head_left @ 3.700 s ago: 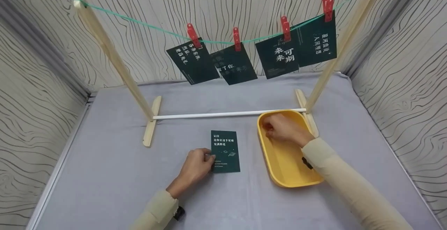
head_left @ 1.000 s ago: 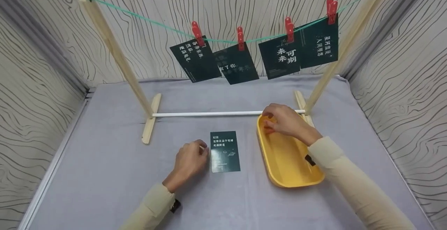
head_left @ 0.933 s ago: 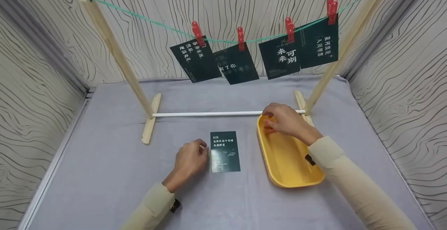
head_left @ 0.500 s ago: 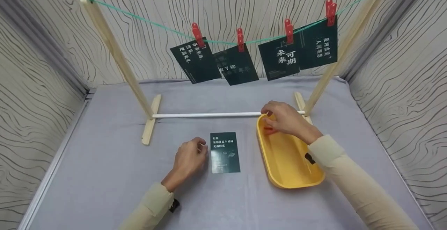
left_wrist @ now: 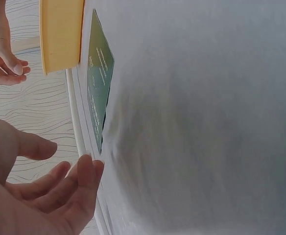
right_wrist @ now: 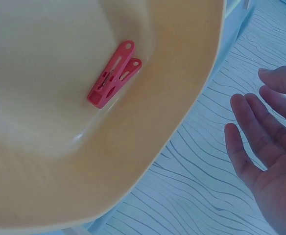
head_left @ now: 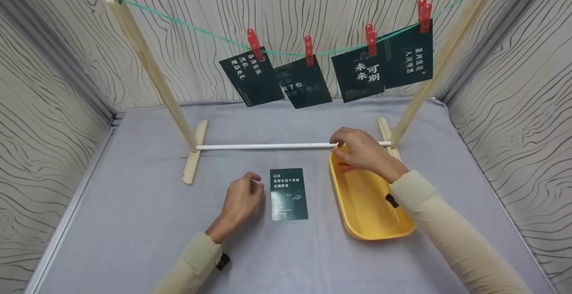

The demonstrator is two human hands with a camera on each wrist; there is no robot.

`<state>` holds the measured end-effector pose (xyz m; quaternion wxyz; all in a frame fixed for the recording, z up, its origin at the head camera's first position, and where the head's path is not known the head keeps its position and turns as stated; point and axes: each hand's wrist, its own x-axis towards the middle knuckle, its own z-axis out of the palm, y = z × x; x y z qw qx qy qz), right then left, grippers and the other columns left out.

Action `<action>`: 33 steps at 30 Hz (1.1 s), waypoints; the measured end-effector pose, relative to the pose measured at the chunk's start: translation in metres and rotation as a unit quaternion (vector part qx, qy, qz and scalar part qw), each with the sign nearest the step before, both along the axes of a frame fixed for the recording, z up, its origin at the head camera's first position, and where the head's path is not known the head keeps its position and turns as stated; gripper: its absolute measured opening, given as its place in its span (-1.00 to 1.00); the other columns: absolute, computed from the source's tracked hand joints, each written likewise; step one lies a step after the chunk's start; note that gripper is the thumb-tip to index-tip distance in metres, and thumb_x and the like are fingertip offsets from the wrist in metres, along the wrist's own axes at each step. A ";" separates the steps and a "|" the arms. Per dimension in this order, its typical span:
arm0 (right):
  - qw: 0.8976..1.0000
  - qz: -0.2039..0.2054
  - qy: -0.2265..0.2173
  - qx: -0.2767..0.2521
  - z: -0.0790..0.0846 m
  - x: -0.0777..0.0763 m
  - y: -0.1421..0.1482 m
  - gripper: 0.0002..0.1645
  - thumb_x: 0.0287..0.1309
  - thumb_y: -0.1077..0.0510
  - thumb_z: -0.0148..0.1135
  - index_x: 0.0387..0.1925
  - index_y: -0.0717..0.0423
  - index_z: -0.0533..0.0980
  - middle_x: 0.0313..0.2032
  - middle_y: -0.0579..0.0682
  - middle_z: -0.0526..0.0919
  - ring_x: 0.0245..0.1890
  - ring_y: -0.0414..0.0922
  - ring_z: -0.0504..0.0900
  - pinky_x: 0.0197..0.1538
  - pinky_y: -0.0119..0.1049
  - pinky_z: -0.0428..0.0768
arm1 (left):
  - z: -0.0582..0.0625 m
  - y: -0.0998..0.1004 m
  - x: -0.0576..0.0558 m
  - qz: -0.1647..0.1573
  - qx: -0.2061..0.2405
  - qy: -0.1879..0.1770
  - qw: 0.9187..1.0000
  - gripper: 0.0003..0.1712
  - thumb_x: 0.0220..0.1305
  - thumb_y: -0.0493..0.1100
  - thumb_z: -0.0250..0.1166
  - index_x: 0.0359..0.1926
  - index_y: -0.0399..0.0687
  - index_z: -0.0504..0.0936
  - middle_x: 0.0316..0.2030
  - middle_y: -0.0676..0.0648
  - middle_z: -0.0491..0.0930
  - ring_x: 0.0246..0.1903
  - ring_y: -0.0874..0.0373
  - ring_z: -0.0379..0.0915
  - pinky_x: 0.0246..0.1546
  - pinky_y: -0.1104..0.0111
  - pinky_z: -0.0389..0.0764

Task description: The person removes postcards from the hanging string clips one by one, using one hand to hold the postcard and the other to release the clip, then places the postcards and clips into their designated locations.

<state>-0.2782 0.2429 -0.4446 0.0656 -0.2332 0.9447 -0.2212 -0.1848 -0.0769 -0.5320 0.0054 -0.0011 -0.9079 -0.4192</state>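
Observation:
A dark green printed card point(head_left: 288, 194) point(left_wrist: 100, 73) lies flat on the cloth. Just left of it, my left hand point(head_left: 242, 199) point(left_wrist: 50, 196) hovers with loosely bent fingers, holding nothing and apart from the card. Over the far end of the yellow tub point(head_left: 368, 209) point(right_wrist: 40, 63) is my right hand point(head_left: 365, 150) point(right_wrist: 273, 147); its fingers are relaxed and nothing is in them. One red clothespin point(head_left: 345, 166) point(right_wrist: 112, 76) rests on the tub's floor, below that hand and partly hidden by it in the head view.
Behind stands a wooden frame, its left post point(head_left: 149, 68) and right post point(head_left: 447, 57) joined by a white rod point(head_left: 268, 146) and a green string point(head_left: 187, 25). Several dark cards point(head_left: 359, 77) hang there from red clothespins point(head_left: 308, 50). Patterned panels surround the table.
My left hand has drawn back leftward from the card's edge, which it touched at first. My right hand has risen from inside the tub to above its far rim. The card stays put.

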 end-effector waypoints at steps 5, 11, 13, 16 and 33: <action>1.000 -0.001 0.004 0.003 0.006 0.000 -0.007 -0.69 0.38 0.07 0.36 0.06 0.11 0.68 0.03 0.11 0.75 -0.01 0.06 0.69 0.26 0.03 0.71 | 0.004 0.000 -0.002 0.007 0.008 0.009 1.000 -0.74 0.42 -0.25 0.31 0.05 -0.29 0.68 -0.25 -0.12 0.75 -0.29 0.13 0.63 -0.25 0.25 0.70; 0.999 0.012 0.030 -0.017 0.012 -0.001 -0.011 -0.71 0.36 0.10 0.38 0.02 0.15 0.68 -0.04 0.10 0.76 -0.04 0.07 0.72 0.23 0.05 0.72 | 0.003 0.000 -0.005 0.018 0.013 0.029 0.999 -0.70 0.39 -0.24 0.34 0.07 -0.29 0.67 -0.16 -0.18 0.74 -0.15 0.03 0.66 -0.09 0.11 0.72; 0.999 0.014 0.036 -0.020 0.013 -0.001 -0.012 -0.71 0.36 0.09 0.39 0.02 0.14 0.68 -0.04 0.09 0.76 -0.04 0.07 0.72 0.21 0.05 0.72 | 0.003 0.000 -0.005 0.020 0.013 0.032 0.999 -0.70 0.38 -0.24 0.34 0.07 -0.29 0.67 -0.18 -0.18 0.74 -0.16 0.03 0.65 -0.10 0.12 0.72; 0.999 0.018 0.041 -0.020 0.014 0.000 -0.014 -0.70 0.37 0.08 0.38 0.03 0.14 0.68 -0.03 0.09 0.77 -0.03 0.04 0.72 0.22 0.04 0.72 | 0.003 -0.001 -0.006 0.023 0.023 0.026 0.999 -0.69 0.39 -0.25 0.33 0.09 -0.31 0.66 -0.19 -0.17 0.73 -0.18 0.05 0.64 -0.10 0.13 0.73; 0.998 0.011 0.041 -0.055 0.023 0.000 -0.022 -0.64 0.38 0.12 0.36 0.14 0.13 0.63 0.04 0.14 0.77 0.00 0.05 0.74 0.23 0.03 0.73 | -0.001 -0.011 -0.012 0.021 0.108 0.005 0.994 -0.62 0.42 -0.23 0.32 0.18 -0.31 0.60 -0.06 -0.22 0.73 -0.04 0.00 0.69 0.09 0.11 0.74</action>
